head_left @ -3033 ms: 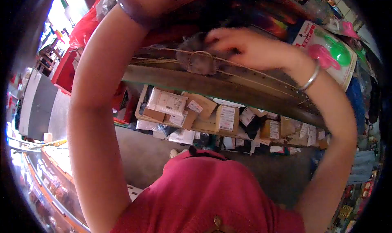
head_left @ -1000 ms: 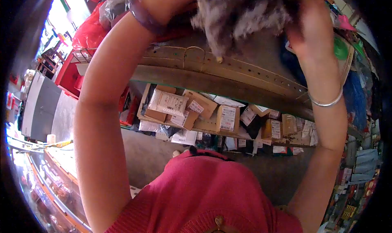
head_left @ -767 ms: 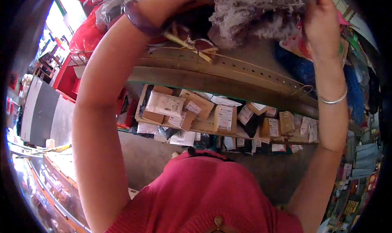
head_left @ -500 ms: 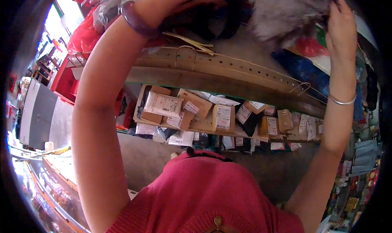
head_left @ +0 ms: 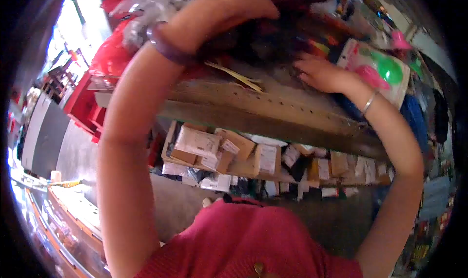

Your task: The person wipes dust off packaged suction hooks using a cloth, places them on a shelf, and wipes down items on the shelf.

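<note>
My left hand [head_left: 248, 2] is at the top, over a heap of dark material [head_left: 265, 37]; its fingers are mostly hidden. My right hand [head_left: 319, 74] lies at the right side of this heap, above the ledge, with its fingers curled at the edge of the dark material. Blur hides the exact grip. Pale yellow strips [head_left: 236, 76] lie on the ledge [head_left: 219, 93] below my left hand. Right of my right hand is a flat pack [head_left: 348, 58] with green and pink round pieces.
Below the ledge, a shelf [head_left: 239, 168] holds several labelled parcels [head_left: 197, 142]. Red and clear plastic bags [head_left: 114, 54] are at the upper left, above a red crate [head_left: 85, 105]. Blue material [head_left: 413, 117] hangs at the right.
My right hand has moved left and down from the upper right to the dark heap. The grey fluffy item it held is no longer distinguishable. The flat pack is now more exposed.
</note>
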Tool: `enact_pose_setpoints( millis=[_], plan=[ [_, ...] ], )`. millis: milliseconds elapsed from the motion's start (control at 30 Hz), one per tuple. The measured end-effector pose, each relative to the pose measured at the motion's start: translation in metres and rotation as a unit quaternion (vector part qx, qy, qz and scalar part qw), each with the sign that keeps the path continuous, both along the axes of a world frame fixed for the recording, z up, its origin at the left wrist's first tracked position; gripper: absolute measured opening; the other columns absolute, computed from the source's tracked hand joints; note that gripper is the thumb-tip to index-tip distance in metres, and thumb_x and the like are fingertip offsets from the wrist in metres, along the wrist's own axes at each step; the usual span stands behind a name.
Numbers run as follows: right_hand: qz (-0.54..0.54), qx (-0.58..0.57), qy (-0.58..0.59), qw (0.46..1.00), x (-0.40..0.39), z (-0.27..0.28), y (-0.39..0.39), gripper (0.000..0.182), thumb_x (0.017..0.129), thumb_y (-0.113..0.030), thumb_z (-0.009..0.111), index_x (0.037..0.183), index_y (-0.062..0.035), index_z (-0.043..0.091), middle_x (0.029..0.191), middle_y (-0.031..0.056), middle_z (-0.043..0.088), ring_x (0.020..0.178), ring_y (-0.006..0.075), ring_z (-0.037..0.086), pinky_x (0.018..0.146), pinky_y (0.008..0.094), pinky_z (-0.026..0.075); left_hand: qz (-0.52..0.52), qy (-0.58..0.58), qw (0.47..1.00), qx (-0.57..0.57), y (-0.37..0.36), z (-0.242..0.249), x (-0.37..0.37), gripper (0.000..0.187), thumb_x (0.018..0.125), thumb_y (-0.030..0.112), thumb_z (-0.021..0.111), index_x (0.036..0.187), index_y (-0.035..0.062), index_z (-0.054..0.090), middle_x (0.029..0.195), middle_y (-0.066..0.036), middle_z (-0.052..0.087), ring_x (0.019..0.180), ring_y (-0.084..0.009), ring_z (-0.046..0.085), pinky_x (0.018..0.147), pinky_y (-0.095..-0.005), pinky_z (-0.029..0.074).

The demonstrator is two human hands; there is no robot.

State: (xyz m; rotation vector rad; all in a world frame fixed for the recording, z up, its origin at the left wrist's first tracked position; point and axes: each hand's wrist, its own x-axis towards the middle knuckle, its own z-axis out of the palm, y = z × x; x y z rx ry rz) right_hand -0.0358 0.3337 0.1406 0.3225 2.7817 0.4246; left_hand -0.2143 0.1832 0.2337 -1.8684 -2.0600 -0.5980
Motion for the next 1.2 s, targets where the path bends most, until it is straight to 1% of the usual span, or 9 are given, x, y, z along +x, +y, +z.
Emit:
enact_pose_setpoints(
  millis=[33, 100, 133, 333, 433, 533, 733, 933, 1200],
  plan=[
    [-0.024, 0.098, -0.062, 0.993, -0.030, -0.005, 0.006, 0.038, 0.078, -0.009, 0.048, 0.115, -0.0021, 0.050, 0.123, 0.0223, 0.044, 0.116, 0.0325, 0.040, 0.098, 0.0355, 0.032, -0.208, -0.074, 0.972, 0.086, 0.043, -0.026, -0.036, 0.039, 0.055, 0.024, 0.067, 0.087, 0.0017, 0.064, 0.078, -0.020, 0.062, 0.074, -0.0326, 0.061, 0.070, -0.0390, 0.048],
    [0.220, -0.046, 0.216, 0.950, -0.046, -0.022, 0.035, 0.041, 0.080, -0.015, 0.047, 0.120, -0.0036, 0.045, 0.123, 0.0206, 0.044, 0.115, 0.0333, 0.040, 0.100, 0.0371, 0.028, -0.045, 0.049, 0.996, 0.057, 0.021, -0.018, -0.013, 0.040, 0.054, 0.035, 0.064, 0.083, 0.0066, 0.066, 0.078, -0.018, 0.062, 0.073, -0.0344, 0.060, 0.068, -0.0422, 0.049],
    [0.105, -0.174, 0.314, 0.927, -0.059, -0.023, 0.026, 0.042, 0.084, -0.021, 0.047, 0.124, -0.0059, 0.042, 0.126, 0.0174, 0.043, 0.117, 0.0300, 0.038, 0.101, 0.0360, 0.027, -0.028, 0.066, 0.996, 0.052, 0.032, -0.024, -0.015, 0.038, 0.056, 0.033, 0.063, 0.086, 0.0100, 0.066, 0.077, -0.017, 0.062, 0.074, -0.0344, 0.060, 0.068, -0.0420, 0.049],
    [0.121, 0.005, 0.260, 0.958, -0.035, -0.008, 0.047, 0.052, 0.071, -0.021, 0.057, 0.119, -0.0036, 0.046, 0.124, 0.0201, 0.043, 0.113, 0.0354, 0.040, 0.096, 0.0400, 0.032, -0.002, 0.014, 1.000, -0.014, 0.015, -0.024, 0.000, 0.030, 0.061, 0.025, 0.061, 0.083, 0.0051, 0.067, 0.087, -0.015, 0.064, 0.083, -0.0292, 0.062, 0.074, -0.0376, 0.050],
    [-0.189, 0.080, -0.031, 0.978, -0.029, 0.005, 0.050, 0.043, 0.067, -0.016, 0.056, 0.107, -0.0014, 0.054, 0.115, 0.0214, 0.048, 0.104, 0.0381, 0.045, 0.090, 0.0412, 0.036, -0.005, 0.003, 1.000, -0.008, 0.011, -0.024, 0.000, 0.029, 0.062, 0.024, 0.060, 0.083, 0.0039, 0.066, 0.086, -0.016, 0.064, 0.082, -0.0309, 0.062, 0.074, -0.0386, 0.050],
    [-0.069, 0.086, 0.032, 0.993, -0.017, -0.013, 0.068, 0.034, 0.066, -0.014, 0.058, 0.097, 0.0001, 0.059, 0.104, 0.0194, 0.054, 0.099, 0.0349, 0.050, 0.086, 0.0391, 0.039, -0.004, 0.000, 1.000, -0.015, 0.014, -0.026, -0.001, 0.029, 0.062, 0.023, 0.060, 0.083, 0.0042, 0.066, 0.086, -0.016, 0.064, 0.081, -0.0315, 0.062, 0.074, -0.0389, 0.050],
    [0.058, -0.238, 0.052, 0.968, 0.041, 0.039, -0.026, 0.042, 0.061, -0.009, 0.063, 0.102, -0.0020, 0.058, 0.099, 0.0161, 0.059, 0.095, 0.0309, 0.054, 0.087, 0.0357, 0.042, -0.016, 0.041, 0.999, -0.011, 0.030, -0.034, -0.007, 0.029, 0.062, 0.027, 0.059, 0.077, 0.0039, 0.066, 0.079, -0.017, 0.063, 0.076, -0.0326, 0.061, 0.071, -0.0404, 0.050],
    [-0.033, -0.217, -0.029, 0.975, 0.082, 0.039, -0.005, 0.040, 0.062, -0.010, 0.059, 0.101, 0.0005, 0.058, 0.095, 0.0172, 0.059, 0.088, 0.0276, 0.057, 0.078, 0.0345, 0.045, -0.062, 0.129, 0.989, 0.043, 0.035, -0.040, -0.009, 0.037, 0.058, 0.031, 0.063, 0.085, 0.0054, 0.063, 0.079, -0.019, 0.061, 0.075, -0.0365, 0.059, 0.070, -0.0431, 0.048],
    [0.026, -0.505, 0.441, 0.741, 0.076, 0.046, -0.032, 0.037, 0.070, -0.007, 0.052, 0.106, -0.0015, 0.056, 0.100, 0.0060, 0.059, 0.094, 0.0183, 0.055, 0.083, 0.0289, 0.043, -0.107, 0.080, 0.991, 0.003, 0.015, -0.052, 0.010, 0.028, 0.060, 0.019, 0.061, 0.084, 0.0035, 0.060, 0.079, -0.019, 0.061, 0.078, -0.0354, 0.059, 0.072, -0.0436, 0.047]
  ],
)
